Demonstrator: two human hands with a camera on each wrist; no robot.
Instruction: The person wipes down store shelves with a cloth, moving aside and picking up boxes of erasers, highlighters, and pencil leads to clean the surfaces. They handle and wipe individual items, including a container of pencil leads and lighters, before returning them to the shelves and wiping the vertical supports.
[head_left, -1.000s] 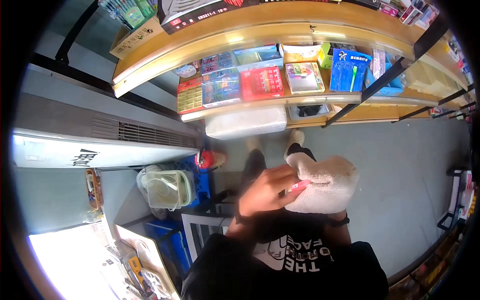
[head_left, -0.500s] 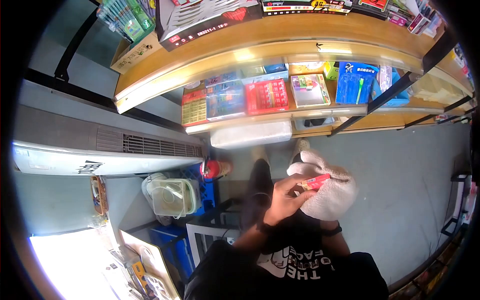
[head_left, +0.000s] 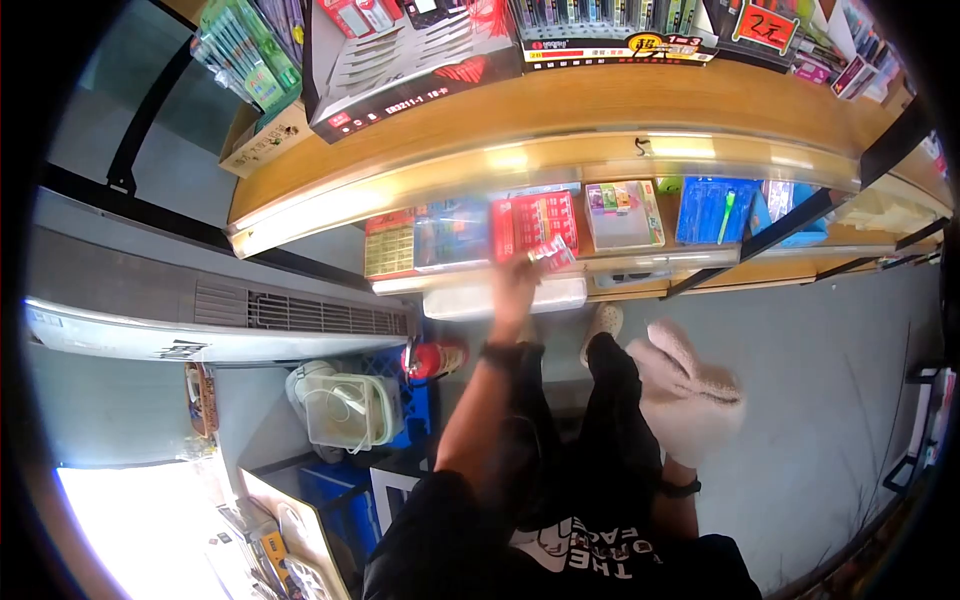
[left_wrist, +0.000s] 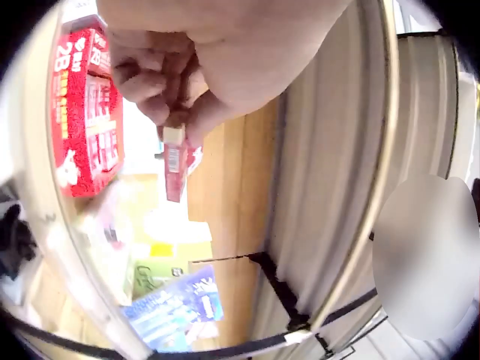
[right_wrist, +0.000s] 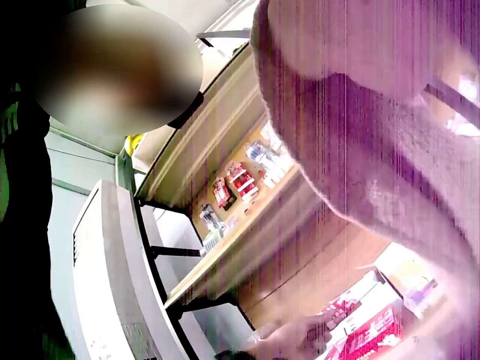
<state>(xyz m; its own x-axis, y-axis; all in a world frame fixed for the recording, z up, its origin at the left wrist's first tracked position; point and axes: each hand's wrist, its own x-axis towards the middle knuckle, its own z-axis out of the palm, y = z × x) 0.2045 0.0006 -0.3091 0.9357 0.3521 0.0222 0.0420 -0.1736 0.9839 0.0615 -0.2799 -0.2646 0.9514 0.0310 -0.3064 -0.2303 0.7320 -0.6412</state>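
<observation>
My left hand (head_left: 514, 290), blurred in the head view, reaches to the lower shelf and pinches a small eraser in a red and white sleeve (left_wrist: 174, 165) between thumb and fingers. In the head view the eraser overlaps the front of the red box marked 2B (left_wrist: 86, 112), which has rows of small red and white packs. Low on the right, my right hand (head_left: 681, 472) holds a fluffy white cloth (head_left: 690, 395) over the floor. That cloth hides most of the fingers and fills much of the right wrist view.
Beside the red box stand blue boxes (head_left: 445, 240), an open tray (head_left: 622, 222) and a blue pack (head_left: 712, 210). The upper shelf (head_left: 420, 130) juts out above, full of pen displays. A dark shelf post (head_left: 770, 235) slants at right. A red fire extinguisher (head_left: 430, 360) stands on the floor.
My left hand has left the cloth and moved up and forward to the lower shelf with the eraser. The cloth in my right hand has shifted slightly right.
</observation>
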